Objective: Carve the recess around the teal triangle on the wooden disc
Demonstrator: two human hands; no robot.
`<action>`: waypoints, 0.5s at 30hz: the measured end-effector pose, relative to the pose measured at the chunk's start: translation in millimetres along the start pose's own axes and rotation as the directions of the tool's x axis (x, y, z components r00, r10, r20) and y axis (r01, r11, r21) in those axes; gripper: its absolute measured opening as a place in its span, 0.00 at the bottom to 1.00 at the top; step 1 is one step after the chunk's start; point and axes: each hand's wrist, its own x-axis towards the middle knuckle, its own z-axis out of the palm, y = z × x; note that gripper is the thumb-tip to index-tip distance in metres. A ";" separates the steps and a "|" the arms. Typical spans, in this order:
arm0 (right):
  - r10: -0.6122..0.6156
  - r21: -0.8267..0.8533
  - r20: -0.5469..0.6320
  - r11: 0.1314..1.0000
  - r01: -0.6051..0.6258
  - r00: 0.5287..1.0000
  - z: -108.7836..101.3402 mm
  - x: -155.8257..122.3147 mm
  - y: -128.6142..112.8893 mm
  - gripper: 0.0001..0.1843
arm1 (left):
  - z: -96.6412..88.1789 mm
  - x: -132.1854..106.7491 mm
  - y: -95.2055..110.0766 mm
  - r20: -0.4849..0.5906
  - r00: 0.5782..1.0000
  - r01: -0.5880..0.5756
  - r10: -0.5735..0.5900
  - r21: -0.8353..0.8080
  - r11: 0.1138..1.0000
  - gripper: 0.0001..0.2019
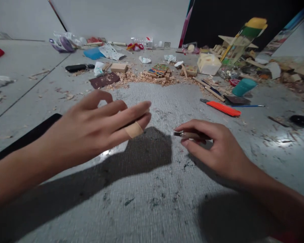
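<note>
A: From the head view, what do we have in our right hand?

B: A small dark blade-like tool, pinched between thumb and fingertips near the centre of the grey mat. We hold it low, tip pointing towards nine o'clock, the hand hovering just over the mat; whether it touches, we cannot tell.

A: And our left hand?

B: Held above the mat at about ten o'clock from the tool, fingers stretched out and loosely together, grasping nothing. One finger wears a plaster, likely a guard against nicks. Its shadow falls on the mat beneath.

A: Why is the middle so bare?

B: Wood shavings lie heaped at twelve o'clock, seemingly pushed back so we have room. Small wooden blocks sit among them. An orange comb-like tool lies at two o'clock, within reach, with a teal cup on its side beyond it.
</note>
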 end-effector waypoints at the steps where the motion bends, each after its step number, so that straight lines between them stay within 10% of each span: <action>1: 0.001 -0.015 0.043 1.000 -0.001 0.999 0.4 -0.6 -0.6 0.13 | -1.2 -0.1 -2.8 0.004 1.000 0.008 -0.008 0.017 1.000 0.21; 10: -0.219 -0.041 0.302 0.969 0.242 0.928 6.4 -5.1 0.0 0.08 | 14.5 -7.0 -13.3 -0.093 0.987 0.109 -0.133 -0.224 0.969 0.28; 15: -0.509 -0.016 0.179 0.854 0.519 0.842 8.8 -11.6 0.6 0.15 | 14.5 3.8 21.8 0.216 0.847 0.470 -0.485 -0.732 0.494 0.30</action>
